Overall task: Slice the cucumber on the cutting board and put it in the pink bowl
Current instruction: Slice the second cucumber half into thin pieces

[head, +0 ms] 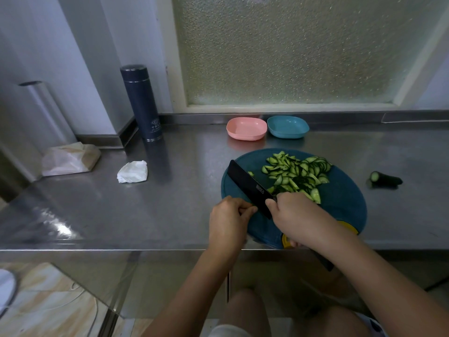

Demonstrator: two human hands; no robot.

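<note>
right hand [298, 215] grips the black knife [250, 186], fingers wrapped round the handle and the forefinger stretched along the near end of the blade; the handle's butt shows under the wrist. the blade points far-left across the left part of the round teal cutting board [345, 203]. left hand [228, 220] sits just left of the blade with its fingers curled and the tips meeting at the blade's near-left edge; whether they pinch the blade or only touch it cannot be told.

the cucumber slices [296, 171] lie in a loose heap on the far half of the board, right of the blade, with the nearest ones touching the right hand's knuckles. 1 small piece lies alone by the blade's far end. a dark cucumber end [386, 179] rests on the steel counter [170, 190], off the board to the right.

the pink bowl [246, 128] stands beyond the board against the counter's back edge, nothing showing inside it, with a blue bowl [288, 127] just to its right. on the left of the counter are a dark blue flask [142, 100] standing upright, a crumpled white tissue [132, 171] and a plastic bag [70, 159]. a frosted window [291, 49] fills the wall behind the bowls.
</note>
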